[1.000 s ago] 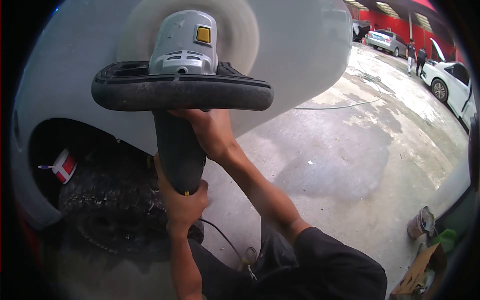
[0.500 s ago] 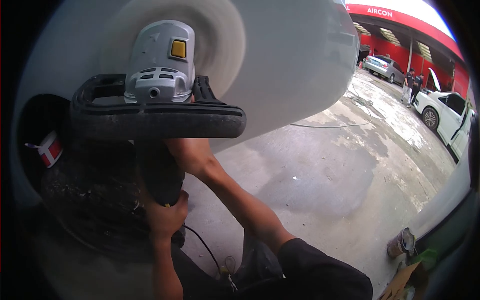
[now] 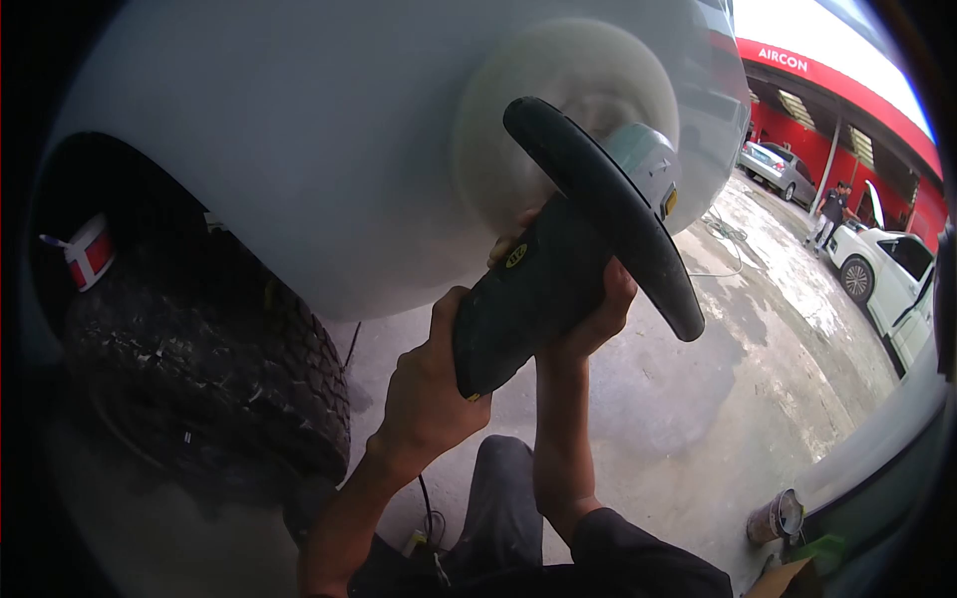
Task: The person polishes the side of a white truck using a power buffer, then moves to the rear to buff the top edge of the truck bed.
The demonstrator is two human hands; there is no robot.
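A rotary polisher [image 3: 528, 284], with a black body, a curved black handle bar and a grey metal head, is tilted across the middle of my view. My left hand [image 3: 427, 384] wraps round the rear end of its body. Closer to the head, my right hand [image 3: 595, 319] grips the body from below, its fingers partly hidden behind the tool. The pale round buffing pad [image 3: 503, 130] looks blurred as if spinning and lies against the white car body panel [image 3: 329, 189]. A dark cord hangs below my left hand.
To the left is a muddy tyre [image 3: 219, 369], with a red and white tub [image 3: 90, 254] on top of it. A paint can [image 3: 776, 518] stands at the lower right. Farther off are a white car [image 3: 877, 264], a silver car [image 3: 778, 169] and a person [image 3: 832, 209].
The polisher has moved right along the panel and tilted, its head now pointing up and right. Both hands have gone with it, still gripping. More of the tyre shows at left.
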